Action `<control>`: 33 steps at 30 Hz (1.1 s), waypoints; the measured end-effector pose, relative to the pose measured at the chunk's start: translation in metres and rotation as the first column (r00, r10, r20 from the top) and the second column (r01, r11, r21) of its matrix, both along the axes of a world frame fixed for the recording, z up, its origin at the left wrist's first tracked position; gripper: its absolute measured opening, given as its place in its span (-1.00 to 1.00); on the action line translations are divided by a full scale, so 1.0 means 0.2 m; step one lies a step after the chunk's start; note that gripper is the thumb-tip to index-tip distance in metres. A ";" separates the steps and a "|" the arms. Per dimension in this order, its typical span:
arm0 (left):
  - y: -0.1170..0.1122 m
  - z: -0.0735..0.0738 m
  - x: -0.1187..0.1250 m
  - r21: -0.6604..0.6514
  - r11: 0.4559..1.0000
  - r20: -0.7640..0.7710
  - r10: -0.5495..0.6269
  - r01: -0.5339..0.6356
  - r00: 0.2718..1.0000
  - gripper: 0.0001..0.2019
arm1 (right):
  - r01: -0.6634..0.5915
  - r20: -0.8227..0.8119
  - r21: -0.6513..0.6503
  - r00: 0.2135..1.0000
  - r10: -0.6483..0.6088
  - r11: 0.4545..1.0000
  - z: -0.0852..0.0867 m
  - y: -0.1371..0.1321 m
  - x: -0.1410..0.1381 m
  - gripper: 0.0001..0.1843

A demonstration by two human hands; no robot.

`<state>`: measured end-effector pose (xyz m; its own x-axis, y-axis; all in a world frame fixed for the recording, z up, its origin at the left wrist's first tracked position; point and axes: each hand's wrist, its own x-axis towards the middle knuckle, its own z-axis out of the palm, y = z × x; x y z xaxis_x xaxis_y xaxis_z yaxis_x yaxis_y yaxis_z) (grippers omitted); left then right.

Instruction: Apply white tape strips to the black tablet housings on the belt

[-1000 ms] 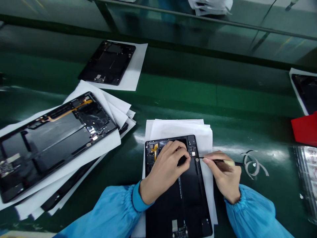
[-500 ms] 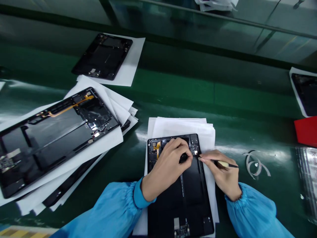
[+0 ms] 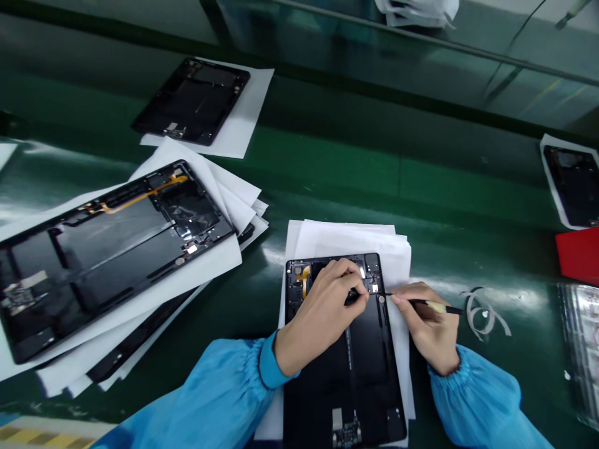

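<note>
An opened tablet [image 3: 374, 374] with a dark inside lies on white paper sheets [image 3: 350, 234] in front of me. My left hand [image 3: 322, 312] is over its upper part, with thumb and fingers pinched together; whatever is between the fingertips is too small to make out. In my right hand [image 3: 428, 324] are slim black tweezers [image 3: 437, 307] with a beige section, gripped like a pen. Their tip reaches the tablet's upper right edge, close to a small round silver part [image 3: 381, 299]. An orange flex cable [image 3: 305, 280] shows left of my left hand.
Left of me lies a stack of paper sheets [image 3: 224, 249] and opened tablets, with one tablet [image 3: 116, 243] on top. Another tablet [image 3: 196, 100] is farther back. At the right are curled clear strips [image 3: 486, 315], a red object [image 3: 578, 255], clear plastic trays [image 3: 583, 349] and a tablet [image 3: 573, 184].
My right hand has drawn slightly right, and the tweezers' tip has moved from beside the round part toward the tablet's edge. My left hand keeps its pinch. The view has shifted a little.
</note>
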<state>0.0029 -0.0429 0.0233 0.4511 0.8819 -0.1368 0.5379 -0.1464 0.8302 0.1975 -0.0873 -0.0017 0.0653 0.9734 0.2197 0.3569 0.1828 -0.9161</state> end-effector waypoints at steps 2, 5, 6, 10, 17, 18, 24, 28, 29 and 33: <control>0.00 0.00 0.00 0.000 1.000 0.004 0.003 -0.003 1.000 -0.85 | -0.001 0.006 0.007 1.000 0.001 1.000 0.00 0.00 0.00 -0.85; 0.00 0.01 0.00 0.002 1.000 0.001 0.003 -0.003 1.000 -0.84 | 0.018 0.001 -0.041 1.000 -0.018 0.999 -0.01 0.00 0.00 -0.90; 0.00 0.01 0.01 0.004 1.000 -0.001 0.003 -0.003 1.000 -0.83 | 0.039 -0.013 -0.083 0.999 -0.040 0.996 -0.01 0.00 0.01 -0.92; 0.02 0.02 0.01 0.020 1.000 0.011 -0.012 0.012 1.000 -0.87 | 0.114 -0.259 -0.182 0.953 -0.159 0.977 0.04 0.03 0.06 -0.85; -0.20 0.09 -0.21 0.128 0.956 0.144 0.245 -0.264 0.959 -0.88 | -0.121 0.003 -0.146 0.992 0.123 0.982 0.29 0.07 -0.07 -0.77; -0.27 0.09 -0.26 0.115 0.954 0.136 0.261 -0.277 0.956 -0.91 | -0.188 0.144 -0.188 0.966 0.216 0.964 0.30 0.08 -0.11 -0.80; -0.62 0.05 -0.33 -0.155 0.975 0.115 0.176 -0.158 0.978 -0.89 | -0.300 0.525 -0.376 0.710 0.469 0.877 0.20 0.16 -0.25 -0.86; -0.66 0.10 -0.25 -0.408 0.906 0.238 0.221 -0.109 0.946 -0.79 | -0.338 0.479 -0.279 0.763 0.435 0.899 0.28 0.12 -0.22 -0.89; -0.66 0.12 -0.22 -0.485 0.870 0.296 0.255 -0.085 0.921 -0.73 | -0.346 0.464 -0.231 0.782 0.416 0.909 0.33 0.07 -0.20 -0.90; -0.70 0.19 -0.16 -0.681 0.729 0.522 0.413 0.073 0.747 -0.49 | -0.457 0.508 -0.117 0.736 0.448 0.882 0.52 -0.30 -0.15 -0.87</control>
<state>-0.0283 -0.1826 0.0607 0.4919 0.7539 -0.4355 -0.1579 0.5691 0.8069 0.1682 -0.1463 0.1024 -0.5062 0.8558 0.1069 0.6373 0.4547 -0.6222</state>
